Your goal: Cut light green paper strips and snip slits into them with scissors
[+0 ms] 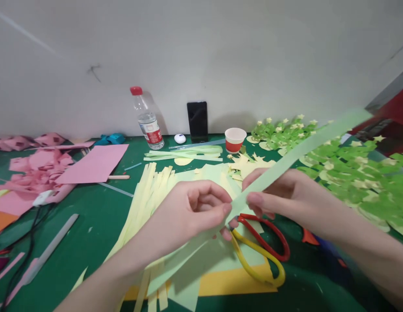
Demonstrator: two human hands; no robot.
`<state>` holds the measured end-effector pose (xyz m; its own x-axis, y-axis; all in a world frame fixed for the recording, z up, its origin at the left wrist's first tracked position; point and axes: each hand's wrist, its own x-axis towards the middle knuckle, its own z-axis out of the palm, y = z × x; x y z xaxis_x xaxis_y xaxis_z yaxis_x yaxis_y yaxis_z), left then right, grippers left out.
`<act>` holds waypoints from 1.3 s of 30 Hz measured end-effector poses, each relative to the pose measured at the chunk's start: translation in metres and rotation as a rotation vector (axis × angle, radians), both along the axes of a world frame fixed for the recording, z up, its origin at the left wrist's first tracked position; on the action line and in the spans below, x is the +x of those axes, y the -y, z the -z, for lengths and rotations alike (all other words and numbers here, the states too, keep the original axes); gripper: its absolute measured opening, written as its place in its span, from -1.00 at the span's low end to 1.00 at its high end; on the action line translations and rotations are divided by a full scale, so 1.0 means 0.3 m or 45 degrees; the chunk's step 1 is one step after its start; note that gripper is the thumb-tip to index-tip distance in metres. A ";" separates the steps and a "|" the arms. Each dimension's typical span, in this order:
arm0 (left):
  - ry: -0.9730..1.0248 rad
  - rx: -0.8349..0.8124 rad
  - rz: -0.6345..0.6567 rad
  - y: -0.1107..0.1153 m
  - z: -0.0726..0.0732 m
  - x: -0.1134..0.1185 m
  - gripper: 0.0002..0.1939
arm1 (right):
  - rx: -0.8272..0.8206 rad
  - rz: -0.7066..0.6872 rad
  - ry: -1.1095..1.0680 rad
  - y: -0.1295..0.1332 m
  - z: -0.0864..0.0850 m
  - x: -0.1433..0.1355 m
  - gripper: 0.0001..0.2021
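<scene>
A long light-green paper strip (287, 161) runs slantwise between my hands, its far end rising to the upper right. My left hand (201, 208) pinches its lower part, where the strip looks folded or crossed, with a tail hanging down to the lower left. Thumb and fingers of my right hand (279, 190) grip the strip higher up. Under my hands lie scissors (258, 247) with one red and one yellow handle; their blades are mostly hidden. Beneath them are light-green paper sheets (185, 284) and pale yellow paper strips (141, 203).
Several green paper plants with yellow stars (357, 173) fill the right side. Behind are a paper cup (234, 141), a phone (198, 121) and a water bottle (149, 121). Pink paper (95, 162) and pink folded pieces (38, 164) lie left, near a black cable (32, 236).
</scene>
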<state>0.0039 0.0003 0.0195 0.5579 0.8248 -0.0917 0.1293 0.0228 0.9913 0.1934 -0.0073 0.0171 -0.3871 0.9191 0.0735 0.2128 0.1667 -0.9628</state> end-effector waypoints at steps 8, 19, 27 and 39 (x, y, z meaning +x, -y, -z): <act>-0.052 0.132 -0.009 0.019 0.019 0.028 -0.80 | 0.085 0.101 -0.006 0.021 0.021 -0.053 -0.85; 0.048 0.062 0.067 0.019 0.017 0.025 -0.73 | 0.143 0.308 -0.172 -0.025 0.012 0.037 -0.80; 0.062 0.126 0.024 0.022 0.024 0.018 -0.77 | 0.074 0.190 -0.098 -0.016 0.009 0.041 -0.90; -0.319 0.657 -0.038 0.062 0.017 0.013 -0.77 | 0.108 0.252 -0.131 0.038 0.030 -0.071 -0.93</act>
